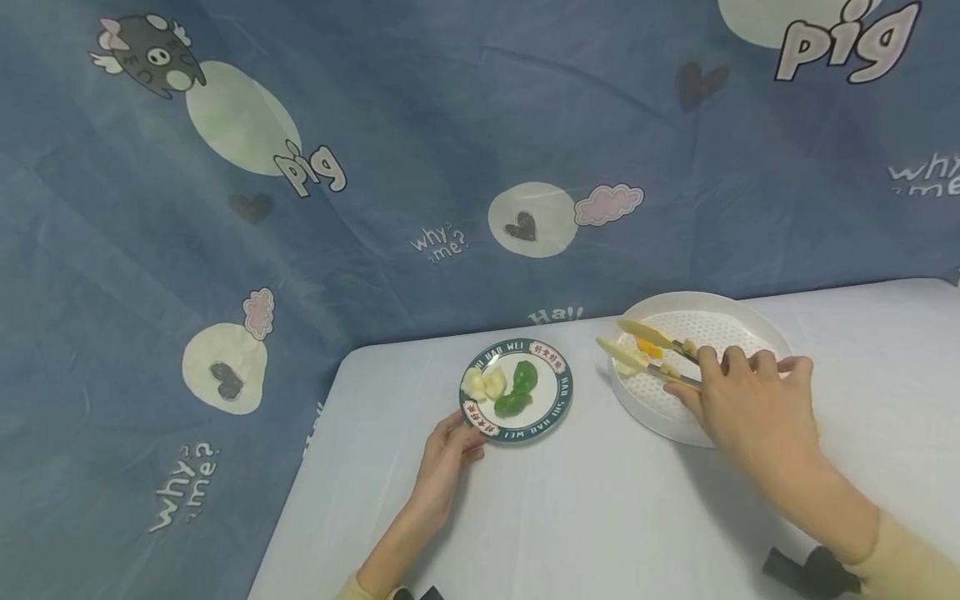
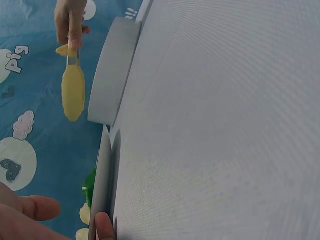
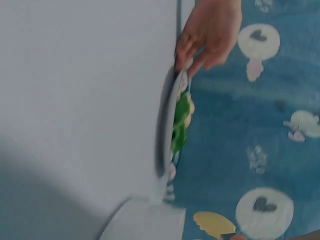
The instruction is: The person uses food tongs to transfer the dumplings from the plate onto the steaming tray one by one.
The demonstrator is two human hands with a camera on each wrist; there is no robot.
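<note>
Left hand [image 1: 444, 458] grips near-left rim of plate [image 1: 564, 390]; green pieces [image 1: 520, 388], pale pieces [image 1: 484, 383] on it. Right hand [image 1: 761, 412] curled round tongs [image 1: 649, 334], tips parted above left side of tray [image 1: 723, 329]. Plate left of tray.

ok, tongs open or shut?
Open: in the head view, the tongs show a gap between their yellow tips, over the white tray.

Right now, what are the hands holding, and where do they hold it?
The right hand holds the yellow-tipped tongs by their arms, behind the tips. The left hand holds the small plate by its near-left rim.
</note>
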